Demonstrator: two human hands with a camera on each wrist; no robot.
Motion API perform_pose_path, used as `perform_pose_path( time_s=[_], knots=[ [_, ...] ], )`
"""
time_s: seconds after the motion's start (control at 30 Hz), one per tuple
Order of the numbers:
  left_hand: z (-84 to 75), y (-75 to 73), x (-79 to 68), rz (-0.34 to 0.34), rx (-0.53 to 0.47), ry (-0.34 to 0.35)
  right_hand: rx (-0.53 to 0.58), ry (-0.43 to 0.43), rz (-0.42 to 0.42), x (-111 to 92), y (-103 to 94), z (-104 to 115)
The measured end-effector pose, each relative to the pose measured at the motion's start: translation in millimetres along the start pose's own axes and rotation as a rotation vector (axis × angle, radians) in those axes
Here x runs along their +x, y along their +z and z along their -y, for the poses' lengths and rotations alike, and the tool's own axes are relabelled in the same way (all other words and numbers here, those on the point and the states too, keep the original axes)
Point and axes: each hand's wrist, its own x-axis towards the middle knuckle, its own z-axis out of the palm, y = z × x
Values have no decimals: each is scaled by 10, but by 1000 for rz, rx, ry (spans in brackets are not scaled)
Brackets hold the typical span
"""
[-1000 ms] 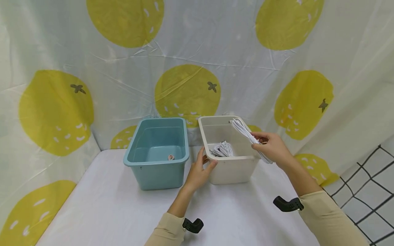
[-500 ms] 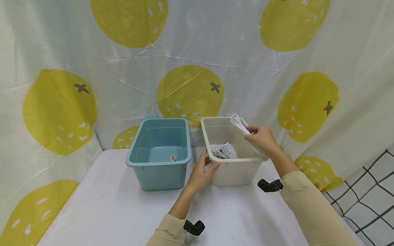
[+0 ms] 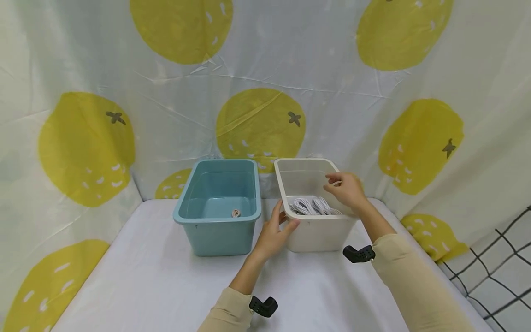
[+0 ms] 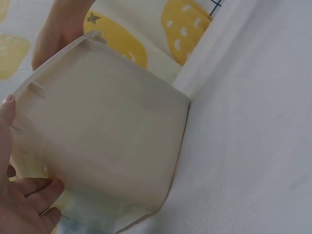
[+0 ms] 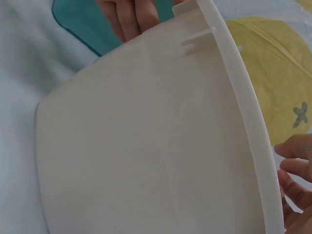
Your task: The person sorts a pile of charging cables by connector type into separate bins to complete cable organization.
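Note:
A cream plastic bin (image 3: 321, 236) stands on the white-covered table. My left hand (image 3: 272, 236) grips its front left corner, thumb on the front face and fingers on the side, as the left wrist view shows with the hand (image 4: 29, 200) at the rim. Inside the bin lie two bundles of white cable, one bundle (image 3: 303, 206) on the left and another bundle (image 3: 325, 206) beside it. Over the bin's right side hovers my right hand (image 3: 347, 190), holding nothing, fingers loosely bent. In the right wrist view those fingers (image 5: 297, 146) appear past the rim.
Left of the cream bin stands a blue-green bin (image 3: 220, 238) with a small pinkish-brown coiled item (image 3: 236, 213) in it. A lemon-print curtain (image 3: 178, 115) hangs behind. Black wire grid (image 3: 493, 272) is at the right edge.
My right hand has moved left over the cream bin and let go of the white cable bundle, which now lies inside beside the other one. My left hand stays at the corner.

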Motion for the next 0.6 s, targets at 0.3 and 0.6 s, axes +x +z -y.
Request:
perform_pose_path(
  time_s=[0.3,0.6],
  knots=[
    [-62,11,34,18,6,-35,37,-57,4,-54,42,-45],
    [-321,-105,-122,65,266,-3,2,-105,31,-232,54,2]
  ],
)
